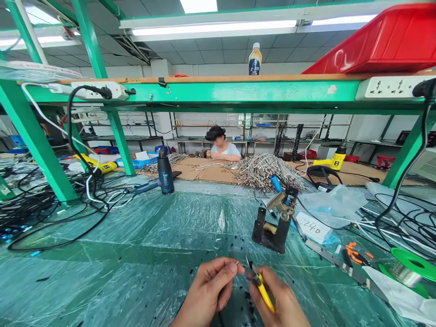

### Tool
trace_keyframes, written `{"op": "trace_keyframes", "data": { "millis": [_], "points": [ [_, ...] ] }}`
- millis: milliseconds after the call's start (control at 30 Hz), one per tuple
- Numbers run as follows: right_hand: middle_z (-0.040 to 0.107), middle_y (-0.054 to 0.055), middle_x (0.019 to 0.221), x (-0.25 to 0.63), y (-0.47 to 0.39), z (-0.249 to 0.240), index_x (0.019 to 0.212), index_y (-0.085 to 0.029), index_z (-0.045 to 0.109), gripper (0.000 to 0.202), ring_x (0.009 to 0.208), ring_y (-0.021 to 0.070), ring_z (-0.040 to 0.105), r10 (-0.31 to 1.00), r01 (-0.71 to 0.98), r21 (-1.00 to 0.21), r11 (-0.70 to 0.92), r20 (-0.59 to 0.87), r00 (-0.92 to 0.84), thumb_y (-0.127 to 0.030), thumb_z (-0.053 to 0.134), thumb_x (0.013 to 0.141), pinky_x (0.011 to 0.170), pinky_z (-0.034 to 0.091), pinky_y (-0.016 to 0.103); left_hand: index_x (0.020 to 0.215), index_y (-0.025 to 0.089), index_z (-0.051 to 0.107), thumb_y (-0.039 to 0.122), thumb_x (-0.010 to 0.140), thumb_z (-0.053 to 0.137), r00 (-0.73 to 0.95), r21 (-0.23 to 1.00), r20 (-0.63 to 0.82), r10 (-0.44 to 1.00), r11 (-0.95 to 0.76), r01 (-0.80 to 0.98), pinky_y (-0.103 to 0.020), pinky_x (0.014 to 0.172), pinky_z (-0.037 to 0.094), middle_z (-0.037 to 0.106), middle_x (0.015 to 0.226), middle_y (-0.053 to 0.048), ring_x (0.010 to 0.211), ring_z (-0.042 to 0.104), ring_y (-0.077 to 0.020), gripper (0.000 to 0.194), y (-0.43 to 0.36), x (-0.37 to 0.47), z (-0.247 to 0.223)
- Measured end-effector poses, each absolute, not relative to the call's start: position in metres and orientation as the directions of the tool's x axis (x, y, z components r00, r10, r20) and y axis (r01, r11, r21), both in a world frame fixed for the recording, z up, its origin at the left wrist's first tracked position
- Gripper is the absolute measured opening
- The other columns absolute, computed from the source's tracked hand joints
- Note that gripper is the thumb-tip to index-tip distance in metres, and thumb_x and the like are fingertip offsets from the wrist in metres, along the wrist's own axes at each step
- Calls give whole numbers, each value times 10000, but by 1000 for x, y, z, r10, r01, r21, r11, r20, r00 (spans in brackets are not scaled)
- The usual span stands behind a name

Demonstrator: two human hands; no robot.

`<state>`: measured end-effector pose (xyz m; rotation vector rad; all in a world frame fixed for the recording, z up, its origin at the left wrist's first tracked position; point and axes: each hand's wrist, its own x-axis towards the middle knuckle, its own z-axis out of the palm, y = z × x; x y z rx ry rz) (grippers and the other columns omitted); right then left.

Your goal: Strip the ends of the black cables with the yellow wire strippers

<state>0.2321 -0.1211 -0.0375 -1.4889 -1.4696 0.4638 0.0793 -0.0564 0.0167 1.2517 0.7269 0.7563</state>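
Note:
At the bottom centre, my left hand (pixel 214 284) pinches a thin piece with a small orange tip (pixel 237 262) between thumb and forefinger. A dark cable shows faintly below that hand. My right hand (pixel 277 295) is wrapped round yellow-handled cutters (pixel 265 293), whose jaws point up and to the left, a little to the right of the orange tip and apart from it. Small black scraps (pixel 250 302) lie on the plastic-covered green bench (pixel 153 263) between and around both hands.
Beyond my hands stands a black metal stand (pixel 277 227). A solder spool (pixel 408 270), orange-handled tool (pixel 356 254) and ruler (pixel 329 258) lie right. A heat gun (pixel 165 172) and cable heap (pixel 267 170) are farther back. Across the bench sits a person (pixel 223 147).

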Motion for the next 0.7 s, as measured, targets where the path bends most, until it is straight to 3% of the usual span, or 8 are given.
{"op": "trace_keyframes", "data": {
  "millis": [167,333,533,700],
  "points": [
    [607,14,837,235,-119,-45,959,-249,540,141,744,174,609,897,687,-696,207,416,150,-283,443,862,676,456,262,766,112,715,474,788,620,528,1000,27,849,-18,-22,-217,447,214,360,415,71,411,288,-70,375,-56,76,17],
    [608,30,916,240,-120,-41,1050,-242,516,290,822,174,622,913,767,-596,237,407,34,-140,476,782,746,483,279,597,142,613,406,842,565,553,976,163,817,-215,29,-203,481,282,354,531,44,511,303,-89,364,-58,75,26],
    [610,52,977,240,-124,-31,1053,-247,527,380,903,227,598,920,831,-519,201,391,22,-90,498,709,778,495,359,681,165,702,314,849,571,499,855,332,800,-479,199,-195,590,456,619,644,-19,618,540,-147,260,-60,69,26],
    [617,47,997,240,-127,-23,1025,-262,568,355,925,237,591,923,828,-533,176,381,49,-104,526,711,791,486,362,662,174,698,288,861,571,512,743,475,716,-638,203,-180,547,480,628,583,-2,551,569,-137,262,-58,68,27]
  ]
}}
